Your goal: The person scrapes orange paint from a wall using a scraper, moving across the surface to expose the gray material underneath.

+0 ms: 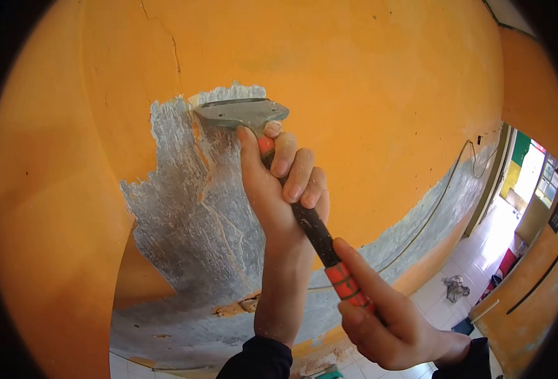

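Observation:
A scraper with a wide grey metal head [244, 114] and a black and red handle [313, 230] lies slanted across the middle of the view. My left hand [282, 180] is closed around the upper handle, just below the head. Lower right, my right hand [389, 322] grips the red end of the handle. The scraper's blade edge is at the top of a bare grey patch [171, 189] on the orange wall [367, 82]. A crack runs down through the patch.
More bare grey wall [418, 221] stretches along the lower right, with a thin cable [440, 199] hanging across it. At the right are an open doorway [522, 170] and a pale tiled floor [481, 243] with a crumpled grey item [456, 288]. A green object [329, 374] shows at the bottom edge.

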`<state>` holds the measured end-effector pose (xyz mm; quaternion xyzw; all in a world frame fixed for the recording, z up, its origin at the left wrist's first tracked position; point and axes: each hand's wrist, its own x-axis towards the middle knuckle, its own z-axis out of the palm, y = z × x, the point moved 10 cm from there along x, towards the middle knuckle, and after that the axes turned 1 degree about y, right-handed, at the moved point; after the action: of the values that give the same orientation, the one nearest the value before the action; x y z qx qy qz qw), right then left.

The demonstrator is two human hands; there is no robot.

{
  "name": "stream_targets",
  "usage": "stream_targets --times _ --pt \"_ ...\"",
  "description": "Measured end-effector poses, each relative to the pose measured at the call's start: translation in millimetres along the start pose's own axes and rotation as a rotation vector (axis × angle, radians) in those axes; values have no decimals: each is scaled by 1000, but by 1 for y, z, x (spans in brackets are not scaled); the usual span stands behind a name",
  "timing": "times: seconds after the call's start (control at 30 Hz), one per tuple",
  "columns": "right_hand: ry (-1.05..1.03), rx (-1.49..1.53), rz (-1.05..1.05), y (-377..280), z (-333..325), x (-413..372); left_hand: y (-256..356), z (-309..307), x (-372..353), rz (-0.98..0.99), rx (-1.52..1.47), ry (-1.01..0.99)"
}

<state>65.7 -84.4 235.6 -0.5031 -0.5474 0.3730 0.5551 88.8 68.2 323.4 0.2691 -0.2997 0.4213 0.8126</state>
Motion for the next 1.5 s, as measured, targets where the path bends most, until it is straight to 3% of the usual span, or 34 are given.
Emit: stream_targets --times 0.1,0.2,0.27,0.4,0.5,0.6,0.67,0.77,0.83,0.93,1.03,1.23,1.4,1.5 --pt "17 -107 -76 -6 -3 10 0 2 5 -6 13 -4" --pt "0 -33 -17 5 -6 -1 -2 -7 -4 -8 15 37" --pt "-2 -83 -84 8 -6 3 -5 -6 -5 -20 -44 -47" --pt "14 -204 -104 24 -19 4 -6 -17 -11 -12 4 54" --pt "22 -68 7 73 -24 -5 -16 -43 -36 -14 123 105" --pt "93 -175 -27 135 -22 -21 -32 -102 -95 -90 261 287" --pt "160 -81 155 212 -23 -36 -39 -145 -140 -153 379 434" --pt "169 -9 216 309 -10 -58 -44 -204 -207 -193 398 595" --pt "51 256 308 353 19 -71 -43 -242 -249 -269 542 655" --pt "91 402 388 380 41 -78 -44 -269 -286 -377 634 828" --pt "41 504 470 417 58 -86 -43 -299 -315 -416 724 847" --pt "59 454 567 464 76 -92 -34 -321 -346 -409 826 1013" --pt "269 259 449 476 73 -81 -28 -323 -344 -406 1009 930" --pt "246 166 470 478 76 -81 -28 -319 -338 -414 1063 910"
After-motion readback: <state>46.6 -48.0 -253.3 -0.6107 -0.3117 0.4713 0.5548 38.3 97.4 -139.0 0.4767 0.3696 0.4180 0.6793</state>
